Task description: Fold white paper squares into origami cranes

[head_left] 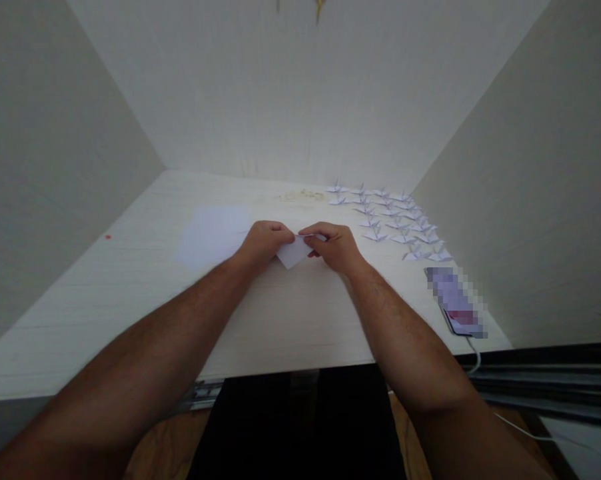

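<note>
The left hand (268, 240) and right hand (336, 247) pinch a small white pointed paper piece (292, 255) between them, seemingly only part-folded, while white folded-paper birds (404, 239), apparently done, sit right of the right hand and flat white paper (213, 233) left of the left looks unfolded.

The right hand (336, 248) hides part of the small paper (291, 255), and blocky blurring obscures the phone (453, 303) screen.

Indoors, home or office unclear: walls (300, 100) on three sides, pale desktop (300, 333), wood-look floor (156, 445), cabled phone (453, 303).
</note>
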Demonstrator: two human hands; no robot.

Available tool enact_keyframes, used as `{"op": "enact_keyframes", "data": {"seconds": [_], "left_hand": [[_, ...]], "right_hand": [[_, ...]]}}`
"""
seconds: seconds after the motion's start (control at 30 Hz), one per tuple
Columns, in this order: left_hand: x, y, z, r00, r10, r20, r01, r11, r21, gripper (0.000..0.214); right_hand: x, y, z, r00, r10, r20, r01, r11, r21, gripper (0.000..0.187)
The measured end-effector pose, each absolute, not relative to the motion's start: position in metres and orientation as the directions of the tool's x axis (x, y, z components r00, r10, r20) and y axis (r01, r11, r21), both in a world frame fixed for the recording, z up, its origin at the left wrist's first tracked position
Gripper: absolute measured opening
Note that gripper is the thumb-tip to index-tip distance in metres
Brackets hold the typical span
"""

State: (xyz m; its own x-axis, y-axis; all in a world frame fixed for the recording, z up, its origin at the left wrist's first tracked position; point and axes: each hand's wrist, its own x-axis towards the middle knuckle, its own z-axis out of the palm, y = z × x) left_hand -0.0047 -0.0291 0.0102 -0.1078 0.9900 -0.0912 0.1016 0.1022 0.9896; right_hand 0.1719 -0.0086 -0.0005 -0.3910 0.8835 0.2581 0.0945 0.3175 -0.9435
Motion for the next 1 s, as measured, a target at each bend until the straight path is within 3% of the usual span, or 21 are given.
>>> {"op": "enact_keyframes", "data": {"seconds": [0.27,0.7,1.0], "left_hand": [[-0.003,-0.029,0.014,-0.095,0.982,-0.160,-0.026,0.158,0.987,0.008],[-0.001,-0.029,0.015,-0.073,0.978,-0.197,-0.084,0.190,0.978,0.007],[-0.005,-0.034,0.017,0.151,0.969,-0.197,-0.148,0.219,0.964,0.016]], "right_hand": [[0.172,-0.011,0.006,-0.390,0.886,0.251,0.040,0.289,-0.957,0.012],[0.174,-0.011,0.007,-0.378,0.893,0.243,0.043,0.279,-0.959,0.013],[0.177,-0.011,0.012,-0.367,0.896,0.251,0.067,0.294,-0.953,0.014]]}}
